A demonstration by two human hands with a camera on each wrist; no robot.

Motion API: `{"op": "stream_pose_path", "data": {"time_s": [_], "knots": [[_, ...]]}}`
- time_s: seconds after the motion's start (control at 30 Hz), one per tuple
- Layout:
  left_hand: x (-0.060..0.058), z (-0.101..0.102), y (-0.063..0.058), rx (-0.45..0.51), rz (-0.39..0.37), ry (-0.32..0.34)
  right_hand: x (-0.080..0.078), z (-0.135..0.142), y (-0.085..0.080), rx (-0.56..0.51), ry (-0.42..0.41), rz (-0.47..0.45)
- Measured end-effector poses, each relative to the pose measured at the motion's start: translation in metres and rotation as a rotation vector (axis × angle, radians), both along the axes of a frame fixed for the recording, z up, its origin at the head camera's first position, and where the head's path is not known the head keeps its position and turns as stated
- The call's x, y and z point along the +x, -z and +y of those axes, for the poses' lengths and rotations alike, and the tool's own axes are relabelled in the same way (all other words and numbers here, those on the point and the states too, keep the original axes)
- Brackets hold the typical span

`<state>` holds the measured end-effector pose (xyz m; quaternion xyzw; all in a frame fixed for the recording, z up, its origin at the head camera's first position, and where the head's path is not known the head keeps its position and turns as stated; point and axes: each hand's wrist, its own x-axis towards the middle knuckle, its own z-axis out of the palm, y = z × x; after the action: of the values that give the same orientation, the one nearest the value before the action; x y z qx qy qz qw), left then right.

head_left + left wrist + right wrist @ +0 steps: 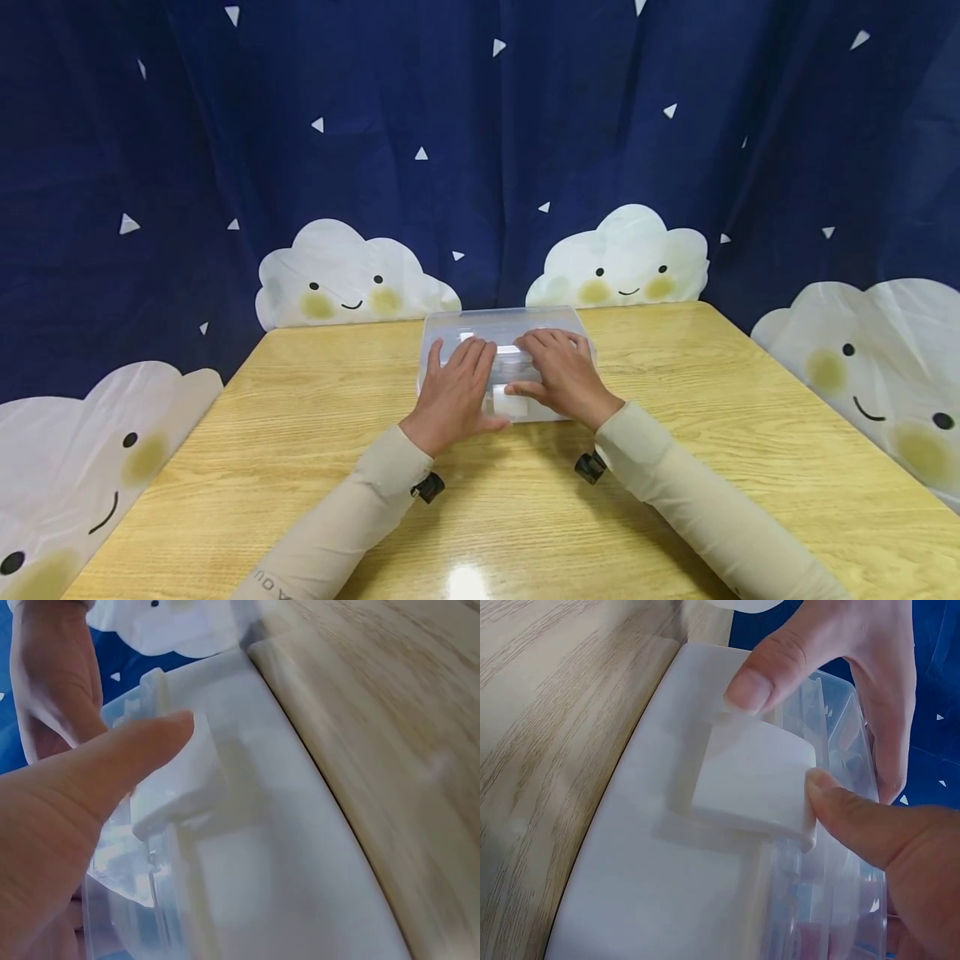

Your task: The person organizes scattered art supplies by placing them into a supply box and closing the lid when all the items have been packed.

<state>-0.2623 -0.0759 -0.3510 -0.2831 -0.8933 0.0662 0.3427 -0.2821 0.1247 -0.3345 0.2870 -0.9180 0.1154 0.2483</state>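
A plastic box [536, 319] with a clear lid and a whitish body lies near the far edge of the table. On its near side sits a white latch [510, 402], also large in the right wrist view as a squarish clasp [754, 776]. My left hand [459, 387] rests on the lid with fingers extended, its thumb over one side of the latch. My right hand [562, 375] lies over the other side of the lid, fingers slightly bent, its thumb [847, 806] touching the latch's edge. The box's contents cannot be made out.
The wooden table [300, 467] spreads around the box on the near side and both sides. Behind it hangs a dark blue curtain [375, 100] with white triangles and smiling clouds [622, 258]. A small black wrist camera [590, 467] hangs under the right sleeve.
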Motion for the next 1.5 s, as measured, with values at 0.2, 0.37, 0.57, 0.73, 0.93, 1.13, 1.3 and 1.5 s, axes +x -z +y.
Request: {"op": "stream_pose_path", "data": {"time_s": [0.2, 0.37, 0.57, 0.73, 0.93, 1.13, 1.3, 1.5], "knots": [[-0.0005, 0.0024, 0.0, 0.008, -0.001, -0.02, 0.0003, -0.0007, -0.001, 0.007, 0.001, 0.006], [-0.0022, 0.0032, 0.0022, -0.008, 0.028, -0.04, 0.0003, -0.0005, -0.0009, 0.015, 0.006, 0.001], [-0.0029, 0.0032, 0.003, -0.025, 0.068, -0.054, -0.0006, -0.0004, -0.0003, 0.022, 0.015, 0.0], [-0.0033, 0.0038, 0.0047, -0.039, 0.088, -0.068, -0.0006, -0.0001, 0.0003, 0.022, 0.013, 0.004], [-0.0031, 0.005, 0.0046, -0.05, 0.11, -0.081, -0.0002, -0.0003, -0.0002, 0.023, 0.011, 0.01], [-0.0033, 0.0067, 0.003, -0.051, 0.105, -0.09, -0.0002, -0.0005, -0.0007, 0.02, 0.01, 0.014], [-0.0045, 0.008, 0.0035, -0.045, 0.094, -0.096, -0.0003, -0.0003, -0.0002, 0.021, 0.007, 0.021], [-0.0048, 0.0096, 0.0044, -0.021, 0.1, -0.086, -0.0004, -0.0003, 0.0001, 0.021, 0.002, 0.026]]}}
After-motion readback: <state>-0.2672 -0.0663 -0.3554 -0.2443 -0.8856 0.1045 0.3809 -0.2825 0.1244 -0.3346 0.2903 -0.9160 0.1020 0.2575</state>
